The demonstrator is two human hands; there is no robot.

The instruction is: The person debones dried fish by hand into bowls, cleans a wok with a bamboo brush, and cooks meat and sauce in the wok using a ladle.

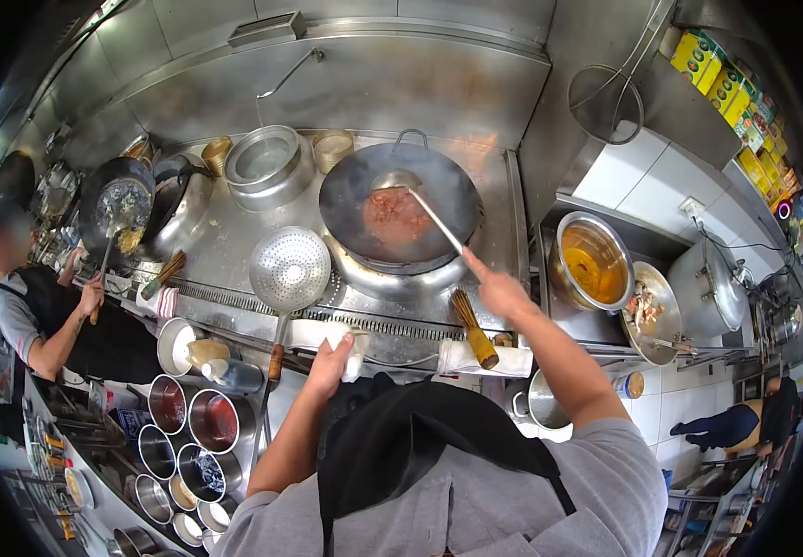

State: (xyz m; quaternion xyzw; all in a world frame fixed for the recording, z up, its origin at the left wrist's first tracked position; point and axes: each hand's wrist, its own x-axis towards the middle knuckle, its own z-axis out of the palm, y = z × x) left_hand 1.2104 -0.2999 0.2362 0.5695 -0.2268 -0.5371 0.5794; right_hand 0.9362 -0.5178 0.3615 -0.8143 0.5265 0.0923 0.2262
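A dark wok (341,209) sits on the round metal burner ring, with reddish food (396,215) in its middle and steam above. My right hand (497,286) is closed round the handle of a long metal ladle (437,221), whose bowl rests over the food. Down at the front edge of the stove, my left hand (331,364) grips a folded white cloth (353,351). A perforated skimmer (290,269) lies left of the wok, its wooden handle pointing towards me. Right of my left hand, a bamboo brush (473,330) lies on the stove edge.
At the left, a co-worker (49,316) holds a utensil in another wok (95,200). Metal pots of sauces (214,420) stand at lower left. A bowl of orange liquid (595,262) and a pan of food (650,316) are at right. Behind stands a metal pot (270,172).
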